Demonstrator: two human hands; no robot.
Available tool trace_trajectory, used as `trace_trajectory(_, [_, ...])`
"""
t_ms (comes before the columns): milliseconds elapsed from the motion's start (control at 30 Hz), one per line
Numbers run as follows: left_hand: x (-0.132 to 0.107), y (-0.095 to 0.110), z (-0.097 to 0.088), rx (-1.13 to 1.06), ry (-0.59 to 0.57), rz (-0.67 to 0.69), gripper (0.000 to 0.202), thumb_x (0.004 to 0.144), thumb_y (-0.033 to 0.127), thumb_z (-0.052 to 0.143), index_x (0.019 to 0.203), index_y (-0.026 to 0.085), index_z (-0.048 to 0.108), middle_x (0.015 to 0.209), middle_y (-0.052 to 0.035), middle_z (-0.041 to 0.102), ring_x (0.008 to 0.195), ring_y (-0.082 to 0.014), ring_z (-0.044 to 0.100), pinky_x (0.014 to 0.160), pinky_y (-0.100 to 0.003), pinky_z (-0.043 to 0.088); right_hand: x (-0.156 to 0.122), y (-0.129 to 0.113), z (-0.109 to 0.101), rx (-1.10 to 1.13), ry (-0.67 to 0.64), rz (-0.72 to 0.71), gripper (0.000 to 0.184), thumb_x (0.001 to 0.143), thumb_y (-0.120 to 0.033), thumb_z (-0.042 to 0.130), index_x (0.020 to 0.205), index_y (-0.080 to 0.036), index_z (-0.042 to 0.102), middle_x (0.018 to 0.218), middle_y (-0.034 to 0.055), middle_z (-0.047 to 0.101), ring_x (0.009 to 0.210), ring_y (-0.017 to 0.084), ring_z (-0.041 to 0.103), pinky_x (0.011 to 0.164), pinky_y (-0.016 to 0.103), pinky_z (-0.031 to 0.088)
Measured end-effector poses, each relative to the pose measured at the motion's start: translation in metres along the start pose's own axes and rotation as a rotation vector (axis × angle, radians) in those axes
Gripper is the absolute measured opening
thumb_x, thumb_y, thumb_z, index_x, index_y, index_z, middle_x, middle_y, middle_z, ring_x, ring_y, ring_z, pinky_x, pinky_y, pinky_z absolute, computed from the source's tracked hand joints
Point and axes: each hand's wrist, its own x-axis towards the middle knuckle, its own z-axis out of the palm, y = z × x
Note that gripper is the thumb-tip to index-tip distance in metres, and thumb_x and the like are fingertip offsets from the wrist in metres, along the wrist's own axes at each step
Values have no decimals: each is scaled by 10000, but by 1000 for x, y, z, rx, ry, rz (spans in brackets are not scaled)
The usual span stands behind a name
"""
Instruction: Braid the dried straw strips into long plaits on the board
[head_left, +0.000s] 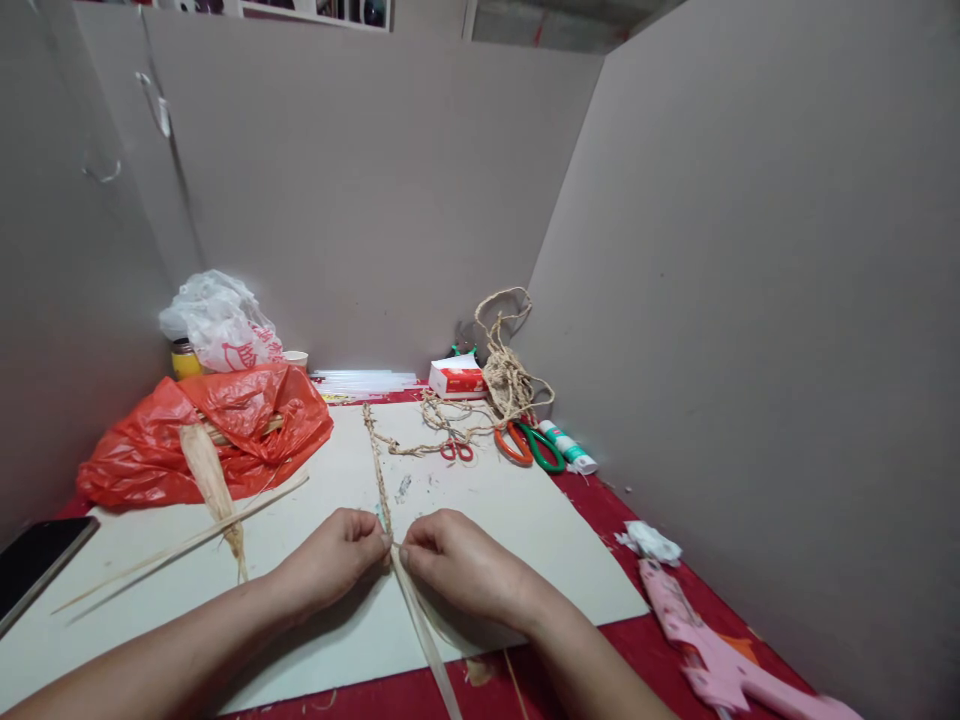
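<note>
A tan braided cord [382,478] of what looks like dried husk runs down the white board [510,560] to my two hands. My left hand [345,550] pinches the cord's lower end between thumb and fingers. Just beside it, my right hand [442,555] is closed at the same spot, thumb against forefinger, on a loose pale strand. Below the fingers, a flat pale husk strip [429,650] hangs past the board's near edge. The fingertips hide the exact crossing of the strands.
On the left lie a red plastic bag [150,440], husk strips [206,470] and a phone [41,560]. Farther back are coiled cord [510,385], red-handled scissors [457,452], larger scissors [544,448] and glue sticks [364,382]. A pink glue gun [712,650] rests at right. Grey partitions [360,200] surround the table.
</note>
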Motion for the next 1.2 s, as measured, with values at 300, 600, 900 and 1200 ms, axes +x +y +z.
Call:
trace_trajectory(300, [0, -7, 8, -161, 40, 39, 295, 757, 396, 523, 598, 150, 488, 469, 33, 466, 436, -70, 371, 473, -209, 253, -13, -26, 8, 168, -247, 119, 265, 784, -206, 365, 734, -133, 615, 528, 5, 529, 456, 97, 439, 445, 197, 299])
trace_trajectory(600, [-8, 3, 14, -279, 133, -65, 252, 746, 372, 552, 633, 152, 505, 448, 66, 416, 362, -39, 235, 414, -211, 158, -29, -37, 18, -393, -106, -69, 273, 798, -213, 393, 722, -161, 650, 696, 70, 659, 562, 123, 509, 525, 231, 301])
trace_trajectory(900, [-7, 3, 12, -316, 128, -3, 277, 731, 395, 593, 637, 150, 504, 482, 48, 439, 439, -61, 335, 467, -200, 241, -18, -27, -8, 179, -18, 39, 308, 848, -327, 415, 651, -138, 556, 563, 10, 552, 510, 96, 478, 484, 192, 341])
trace_trajectory(1200, [-7, 4, 12, -264, 137, 92, 263, 759, 342, 580, 605, 155, 477, 514, 32, 461, 479, -71, 371, 497, -208, 254, 9, -5, 14, 632, -239, 193, 370, 867, -464, 393, 744, -149, 545, 464, -72, 379, 312, 43, 259, 320, 179, 198])
